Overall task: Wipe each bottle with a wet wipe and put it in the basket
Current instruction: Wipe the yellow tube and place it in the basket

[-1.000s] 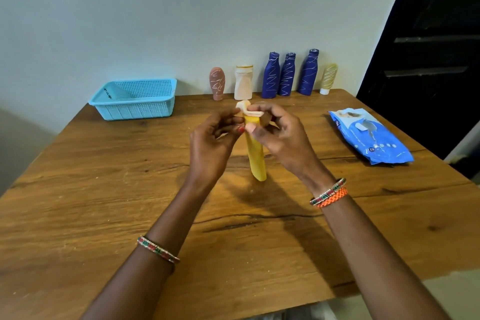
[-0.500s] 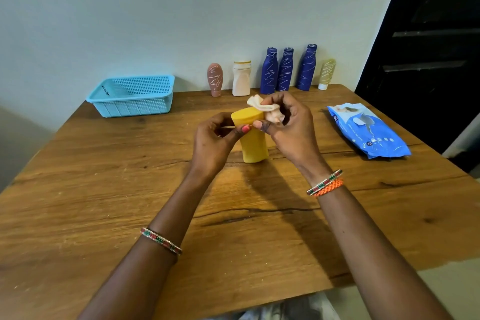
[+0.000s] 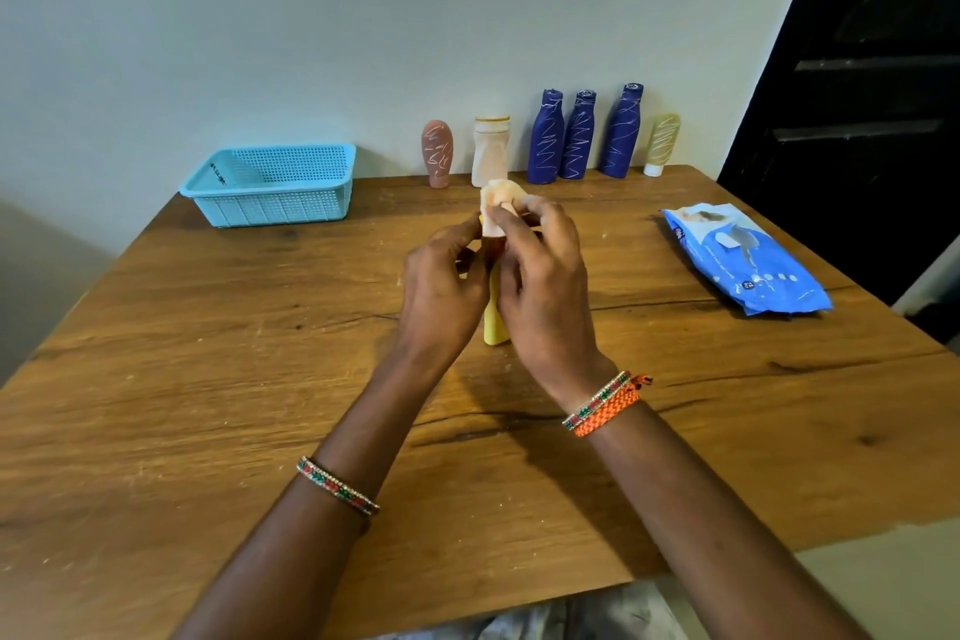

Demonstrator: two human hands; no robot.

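A yellow bottle (image 3: 495, 322) stands between my hands above the middle of the table, mostly hidden by them. My left hand (image 3: 441, 291) grips its left side. My right hand (image 3: 540, 286) pinches a pale wet wipe (image 3: 500, 197) against the bottle's top end. Along the back wall stand a brown bottle (image 3: 437, 152), a white bottle (image 3: 489, 151), three blue bottles (image 3: 546, 135) with scribbles, and a pale yellow tube (image 3: 662, 143). The light blue basket (image 3: 270, 182) sits at the back left with nothing visible in it.
A blue pack of wet wipes (image 3: 743, 257) lies on the right side of the wooden table (image 3: 208, 379). A dark door (image 3: 857, 68) stands behind the right corner. The table's near edge runs below my forearms.
The bottle has turned from broad face to narrow edge toward me. My right hand has shifted the wipe over the bottle's top, and both hands have closed in around it.
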